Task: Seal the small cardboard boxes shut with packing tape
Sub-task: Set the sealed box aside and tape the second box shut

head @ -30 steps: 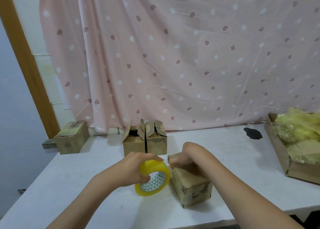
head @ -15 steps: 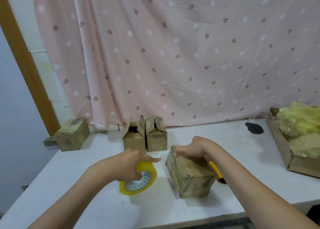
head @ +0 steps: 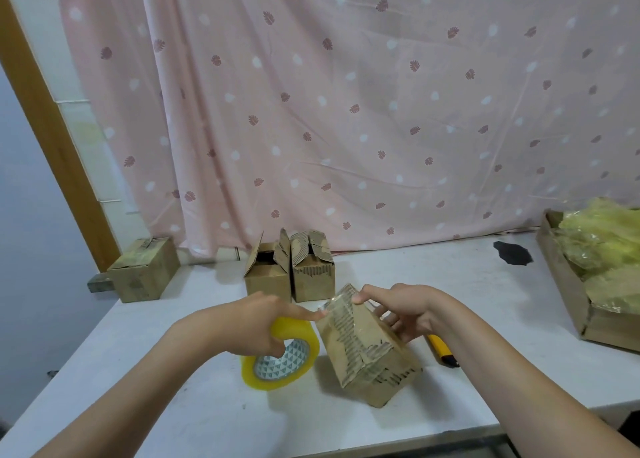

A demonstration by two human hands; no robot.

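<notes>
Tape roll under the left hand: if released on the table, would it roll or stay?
The tape roll stands tilted on its round edge, so it would likely roll or flop flat. The left hand grips it easily; it looks light. Its glossy film seems slippery.

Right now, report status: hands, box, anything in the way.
Left hand grips tape roll. Right hand holds box, tipped on table. Yellow knife lies just behind box.

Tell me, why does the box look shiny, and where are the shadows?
Head view: clear tape on the box catches the light, so it glints near the top edge; soft shadows fall on the table below the tape roll and the box; the wide lens bends the door frame.
</notes>
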